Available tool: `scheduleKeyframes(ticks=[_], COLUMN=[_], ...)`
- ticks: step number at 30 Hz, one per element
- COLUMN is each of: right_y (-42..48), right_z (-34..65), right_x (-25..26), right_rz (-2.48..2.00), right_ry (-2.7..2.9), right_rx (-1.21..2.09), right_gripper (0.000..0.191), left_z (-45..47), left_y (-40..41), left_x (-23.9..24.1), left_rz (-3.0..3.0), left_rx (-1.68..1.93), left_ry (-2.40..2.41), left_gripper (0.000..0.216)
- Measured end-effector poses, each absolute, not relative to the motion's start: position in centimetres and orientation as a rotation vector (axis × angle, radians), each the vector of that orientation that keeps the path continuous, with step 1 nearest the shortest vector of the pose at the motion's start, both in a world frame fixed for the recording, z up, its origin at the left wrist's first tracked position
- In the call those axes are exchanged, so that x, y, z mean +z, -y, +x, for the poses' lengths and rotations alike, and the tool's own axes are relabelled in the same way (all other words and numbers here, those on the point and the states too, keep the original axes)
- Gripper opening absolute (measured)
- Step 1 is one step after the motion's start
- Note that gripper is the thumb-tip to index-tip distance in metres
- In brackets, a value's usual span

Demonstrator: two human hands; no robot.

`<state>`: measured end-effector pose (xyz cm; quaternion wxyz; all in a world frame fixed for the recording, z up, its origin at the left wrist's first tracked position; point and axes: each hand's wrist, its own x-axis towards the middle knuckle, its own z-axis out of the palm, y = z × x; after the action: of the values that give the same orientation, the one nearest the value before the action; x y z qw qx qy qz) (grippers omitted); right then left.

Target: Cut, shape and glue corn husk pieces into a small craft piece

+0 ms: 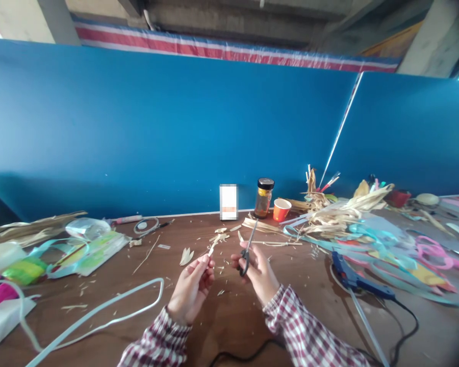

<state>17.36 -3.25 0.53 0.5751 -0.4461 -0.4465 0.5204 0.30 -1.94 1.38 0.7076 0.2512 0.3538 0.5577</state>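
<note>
My left hand (193,285) pinches a small pale strip of dried leaf (211,249) between thumb and fingers, held up over the brown table (229,311). My right hand (254,270) grips a pair of black-handled scissors (248,248), blades pointing up and away, just right of the strip. The two hands are close together but apart. Both sleeves are red and white check.
Leaf scraps litter the table. An amber jar (263,198), an orange cup (281,209) and a white box (228,202) stand by the blue wall. A blue glue gun (354,279) lies right, among dried leaves and coloured ribbons. A white cord (110,308) and bags lie left.
</note>
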Motion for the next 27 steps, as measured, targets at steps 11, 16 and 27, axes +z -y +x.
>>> scheduleKeyframes(ticks=[11,16,27], right_y=[3.3,3.4,2.1], right_z=[16.4,16.5,17.6], right_x=[0.9,0.9,-0.3], right_rz=[-0.937,-0.951,-0.943], right_ry=[1.051,1.100,0.872], right_rx=[1.322,1.266,1.229], right_gripper=[0.056,0.045,0.043], left_z=[1.9,2.0,1.9], left_y=[3.4,3.7,3.1], left_x=[1.2,1.4,0.8], left_rz=[0.846,0.867,0.786], left_rx=[1.039,1.003,1.077], left_ry=[-0.930,-0.939,-0.950], left_gripper=[0.030,0.030,0.037])
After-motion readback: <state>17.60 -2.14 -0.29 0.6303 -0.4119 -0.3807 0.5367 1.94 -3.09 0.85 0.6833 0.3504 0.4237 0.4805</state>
